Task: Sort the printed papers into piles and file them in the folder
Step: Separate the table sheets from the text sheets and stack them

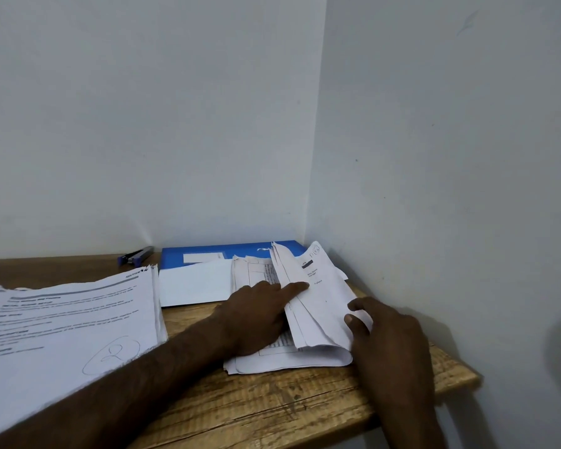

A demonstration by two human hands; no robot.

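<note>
Papers mid-sort in front of the folder: where it could slip

The blue folder (208,249) lies flat on the bench (272,409), pushed back against the wall. Directly in front of it, at its right end, sits the small pile (272,361). A lifted bundle (318,306) of that pile's sheets is bent up and over. The left hand (256,315) lies on the pile with its grip spread: fingers straight, forefinger pressing the bundle's left edge. The right hand (392,338) has a pinching grip, with thumb and forefinger curled on the bundle's near right edge; its other fingers are hidden. A large pile (68,319) with ragged edges lies well to the folder's left and nearer the person. A blank sheet (195,283) overlaps the folder's front edge, and pens (136,255) lie just left of the folder.

The step looks like leafing through the small pile; nothing is filed yet.

- **Creasing:** the bundle curves sharply at its near end, so pressing down there would likely set a fold.
- **Sliding:** the sheets are fanned unevenly, so loosening the pinch could let them splay and mix.
- **Falling:** the pile lies close to the bench's right edge, so a rightward pull might drag sheets off.
- **Tearing:** the ragged edges could catch and tear.
</note>
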